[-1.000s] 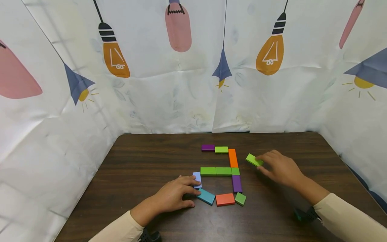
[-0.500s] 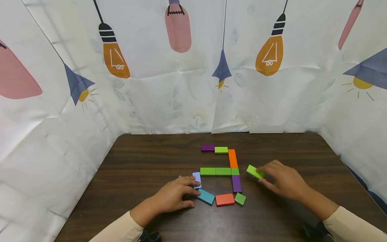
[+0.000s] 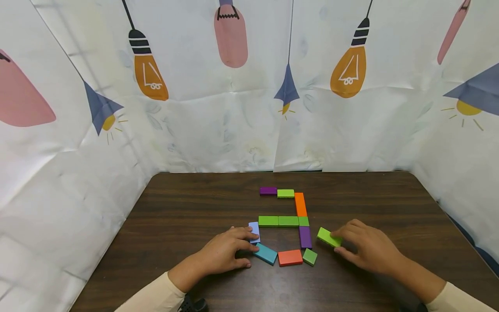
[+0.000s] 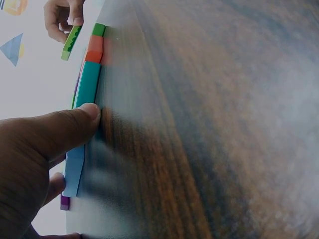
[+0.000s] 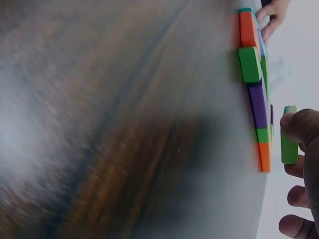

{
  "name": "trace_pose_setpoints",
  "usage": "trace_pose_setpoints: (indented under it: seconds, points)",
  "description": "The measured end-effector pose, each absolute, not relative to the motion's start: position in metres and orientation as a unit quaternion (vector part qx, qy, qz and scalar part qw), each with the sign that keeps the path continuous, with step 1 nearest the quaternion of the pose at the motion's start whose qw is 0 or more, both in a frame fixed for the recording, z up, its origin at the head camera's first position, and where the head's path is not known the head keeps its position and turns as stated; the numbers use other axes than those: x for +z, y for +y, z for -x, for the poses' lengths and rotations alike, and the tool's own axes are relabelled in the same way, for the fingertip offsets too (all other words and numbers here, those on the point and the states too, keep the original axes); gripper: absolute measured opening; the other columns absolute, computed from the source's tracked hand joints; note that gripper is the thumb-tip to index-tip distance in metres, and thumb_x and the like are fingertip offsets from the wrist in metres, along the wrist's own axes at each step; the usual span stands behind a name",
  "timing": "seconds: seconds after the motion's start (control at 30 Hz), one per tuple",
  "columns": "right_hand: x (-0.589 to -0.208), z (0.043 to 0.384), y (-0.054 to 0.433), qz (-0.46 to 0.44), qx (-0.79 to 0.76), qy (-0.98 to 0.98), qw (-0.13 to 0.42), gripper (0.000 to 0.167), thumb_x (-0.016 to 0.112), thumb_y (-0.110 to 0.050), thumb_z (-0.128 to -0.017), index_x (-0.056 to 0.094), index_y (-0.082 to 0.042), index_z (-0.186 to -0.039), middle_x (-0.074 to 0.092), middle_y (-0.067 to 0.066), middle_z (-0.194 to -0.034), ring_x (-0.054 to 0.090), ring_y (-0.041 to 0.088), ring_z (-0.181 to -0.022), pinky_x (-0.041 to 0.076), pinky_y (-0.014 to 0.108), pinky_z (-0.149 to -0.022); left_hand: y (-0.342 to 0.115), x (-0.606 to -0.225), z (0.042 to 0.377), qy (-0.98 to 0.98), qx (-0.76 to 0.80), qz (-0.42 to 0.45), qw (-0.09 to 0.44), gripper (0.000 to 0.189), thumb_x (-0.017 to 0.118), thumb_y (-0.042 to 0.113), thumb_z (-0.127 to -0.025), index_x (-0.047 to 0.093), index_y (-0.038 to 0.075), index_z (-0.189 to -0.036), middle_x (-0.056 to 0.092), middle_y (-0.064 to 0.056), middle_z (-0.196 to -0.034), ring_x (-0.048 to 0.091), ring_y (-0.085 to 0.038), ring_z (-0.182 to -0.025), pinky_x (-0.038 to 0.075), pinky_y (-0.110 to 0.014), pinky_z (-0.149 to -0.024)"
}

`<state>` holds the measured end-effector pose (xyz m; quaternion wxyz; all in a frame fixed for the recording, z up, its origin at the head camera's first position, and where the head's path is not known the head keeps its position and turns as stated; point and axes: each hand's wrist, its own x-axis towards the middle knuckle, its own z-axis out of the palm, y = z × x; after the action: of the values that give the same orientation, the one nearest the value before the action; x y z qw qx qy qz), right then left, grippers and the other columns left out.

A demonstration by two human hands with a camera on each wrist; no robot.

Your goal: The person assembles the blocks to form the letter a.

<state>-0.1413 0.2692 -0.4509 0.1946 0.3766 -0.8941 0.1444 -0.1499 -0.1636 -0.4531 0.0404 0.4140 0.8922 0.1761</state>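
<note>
My right hand (image 3: 368,248) pinches a light green block (image 3: 328,237) between thumb and fingers, lifted over the table to the right of the block figure. In the right wrist view this block (image 5: 289,142) stands apart from the others. My left hand (image 3: 224,251) lies at the figure's lower left with relaxed fingers. Its fingertips touch a light blue block (image 3: 253,226) and a teal block (image 3: 267,255). Along the bottom follow a red-orange block (image 3: 290,258) and a small green block (image 3: 310,257), turned at an angle. Above that stands a purple block (image 3: 305,237).
A row of green blocks (image 3: 278,221) crosses the figure's middle. An orange block (image 3: 300,204) runs up from its right end to a lime block (image 3: 286,193) and a dark purple block (image 3: 268,191). The dark wooden table (image 3: 187,203) meets a printed cloth (image 3: 218,130) behind.
My right hand has moved toward me with the light green block, from beside the orange block to beside the purple one. The left hand and the laid blocks have not moved.
</note>
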Motion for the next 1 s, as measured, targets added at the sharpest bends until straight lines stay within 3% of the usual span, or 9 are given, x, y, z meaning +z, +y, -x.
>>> trace_pose_setpoints:
  seconds: [0.73,1.0]
  points:
    - [-0.457,0.121,0.268,-0.41,0.174,-0.88,0.166,0.034,0.086,-0.037,-0.084,0.072,-0.032,-0.115,0.06,-0.023,-0.106,0.056,-0.001,-0.092,0.054,0.026,-0.068,-0.164,-0.455,0.15,0.891,0.178,-0.416,0.038,0.038,0.081,0.036,-0.09,0.075,0.028,-0.126,0.055,0.007,-0.147,0.041,-0.022,-0.145,0.035,-0.056,-0.113]
    - [-0.46,0.118,0.267,-0.434,0.199,-0.864,0.162,0.035,0.087,-0.035,-0.083,0.072,-0.032,-0.115,0.059,-0.022,-0.105,0.054,-0.002,-0.09,0.05,0.021,-0.066,-0.164,-0.455,0.15,0.893,0.175,-0.413,0.041,0.038,0.08,0.037,-0.09,0.074,0.028,-0.127,0.054,0.008,-0.148,0.04,-0.022,-0.146,0.035,-0.057,-0.113]
